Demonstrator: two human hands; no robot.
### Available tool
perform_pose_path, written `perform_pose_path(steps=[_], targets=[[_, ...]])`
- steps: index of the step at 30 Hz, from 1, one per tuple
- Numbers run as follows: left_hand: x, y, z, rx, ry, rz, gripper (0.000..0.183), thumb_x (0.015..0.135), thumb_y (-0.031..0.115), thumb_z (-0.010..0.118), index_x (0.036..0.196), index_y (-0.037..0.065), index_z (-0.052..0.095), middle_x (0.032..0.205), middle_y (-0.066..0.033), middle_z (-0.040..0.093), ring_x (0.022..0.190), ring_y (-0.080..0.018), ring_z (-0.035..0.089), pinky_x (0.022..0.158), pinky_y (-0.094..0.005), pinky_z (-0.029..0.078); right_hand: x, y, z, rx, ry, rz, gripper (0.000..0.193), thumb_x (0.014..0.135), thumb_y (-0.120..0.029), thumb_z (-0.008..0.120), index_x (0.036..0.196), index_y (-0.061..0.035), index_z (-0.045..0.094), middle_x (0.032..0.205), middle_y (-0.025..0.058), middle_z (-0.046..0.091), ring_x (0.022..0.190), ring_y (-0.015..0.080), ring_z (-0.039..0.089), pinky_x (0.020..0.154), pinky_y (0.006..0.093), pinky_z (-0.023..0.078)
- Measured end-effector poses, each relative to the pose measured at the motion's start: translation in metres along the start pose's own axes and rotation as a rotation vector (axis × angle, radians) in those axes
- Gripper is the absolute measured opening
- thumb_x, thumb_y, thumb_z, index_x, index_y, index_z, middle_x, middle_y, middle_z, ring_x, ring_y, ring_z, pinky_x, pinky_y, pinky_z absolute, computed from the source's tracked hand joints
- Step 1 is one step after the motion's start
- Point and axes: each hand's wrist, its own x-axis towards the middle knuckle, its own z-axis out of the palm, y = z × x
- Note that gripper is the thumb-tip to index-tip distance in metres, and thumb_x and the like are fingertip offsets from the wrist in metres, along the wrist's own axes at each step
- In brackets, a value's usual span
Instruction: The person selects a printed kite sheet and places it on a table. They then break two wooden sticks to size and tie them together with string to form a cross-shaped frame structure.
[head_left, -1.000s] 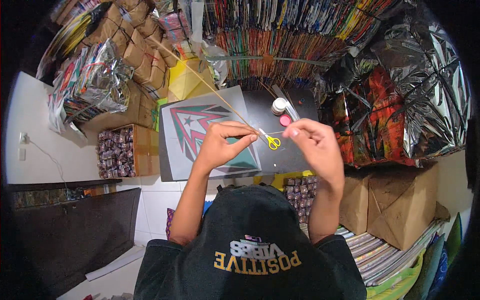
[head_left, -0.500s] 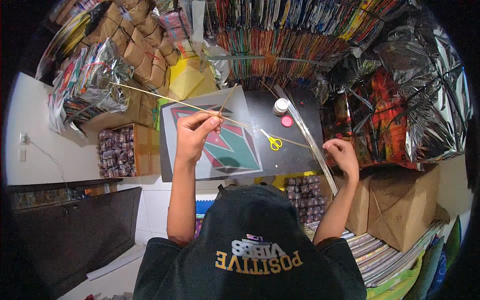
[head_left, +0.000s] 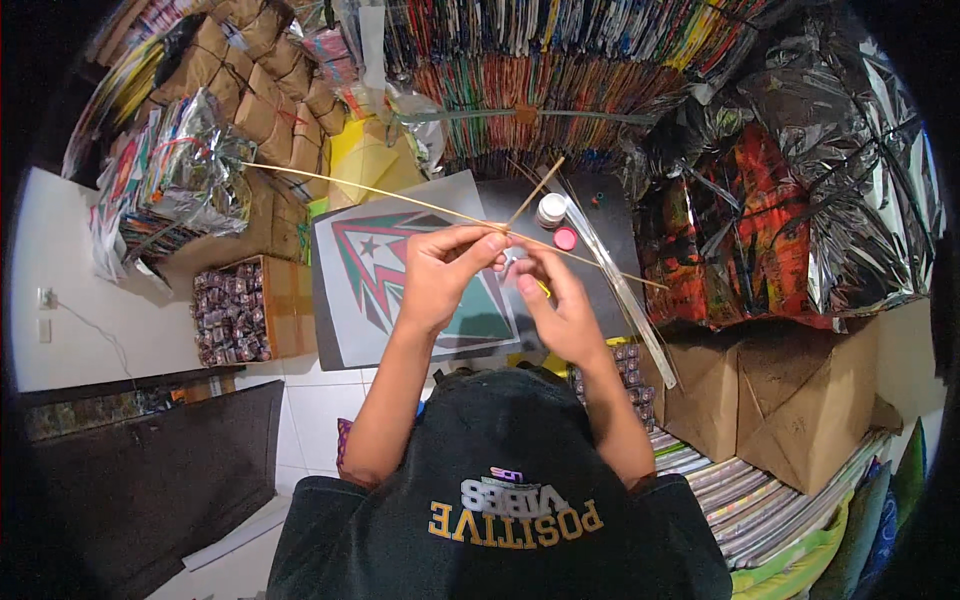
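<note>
Two thin bamboo sticks (head_left: pixel 380 190) cross each other above the table. My left hand (head_left: pixel 445 275) pinches them at the crossing, thumb on top. The longer stick slants from upper left to lower right, while the shorter one points up and away. Close beside the crossing is my right hand (head_left: pixel 560 310), its fingers bent together and slightly blurred; what they hold, if anything, cannot be made out. Under my hands lies a sheet (head_left: pixel 345 315) with a red, green, white and dark star pattern. Yellow scissors (head_left: pixel 545 289) are mostly hidden behind my right hand.
On the dark table (head_left: pixel 610 215) stand a white jar (head_left: pixel 551 209) and a pink lid (head_left: pixel 565 239). Long clear strips (head_left: pixel 625 300) lie along its right side. Bundled sheets (head_left: pixel 540 90) rise behind; cartons (head_left: pixel 800 400) stand at right, and a box of small packets (head_left: pixel 232 312) at left.
My right hand has come in from the right to the sticks' crossing. My left hand has moved right with the sticks, now over the scissors and jar area.
</note>
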Motion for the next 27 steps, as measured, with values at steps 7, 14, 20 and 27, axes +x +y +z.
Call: perform_pose_path(steps=[7,14,20,27], targets=[[0.003,0.003,-0.005,0.109,-0.034,0.070,0.016,0.090,0.006,0.073,0.101,-0.006,0.075,0.093,-0.0114,0.074,0.075,-0.0121,0.067,0.069,-0.0254,0.054,0.002,-0.022,0.006,0.033,0.042,0.057,0.017,0.103,-0.009,0.050,0.108,-0.0008,0.063,0.083,-0.0023,0.056,0.071,0.0032,0.043,0.062,0.0213,0.038],[0.002,-0.006,-0.005,0.313,-0.106,0.122,0.016,0.088,0.005,0.074,0.100,-0.005,0.076,0.092,-0.0123,0.076,0.081,-0.0124,0.069,0.072,-0.0262,0.054,0.002,-0.030,0.013,0.023,-0.052,0.031,0.016,0.103,-0.007,0.048,0.101,0.0003,0.062,0.080,-0.0048,0.053,0.070,0.0027,0.042,0.060,0.0216,0.035],[0.000,-0.005,-0.002,0.511,-0.166,0.213,0.015,0.086,0.005,0.074,0.098,-0.002,0.077,0.094,-0.0135,0.076,0.086,-0.0181,0.070,0.078,-0.0295,0.053,0.009,-0.057,-0.012,0.610,-0.030,0.353,0.028,0.107,-0.017,0.045,0.119,0.0035,0.061,0.070,-0.0088,0.042,0.054,-0.0008,0.032,0.046,0.0188,0.027],[0.002,0.015,-0.019,0.537,-0.361,0.171,0.015,0.086,0.007,0.074,0.097,-0.002,0.077,0.090,-0.0123,0.075,0.080,-0.0164,0.068,0.074,-0.0290,0.054,0.014,-0.084,-0.084,0.520,0.124,0.331,0.029,0.104,-0.023,0.056,0.114,0.0023,0.065,0.061,-0.0123,0.031,0.046,-0.0020,0.023,0.041,0.0186,0.018]])
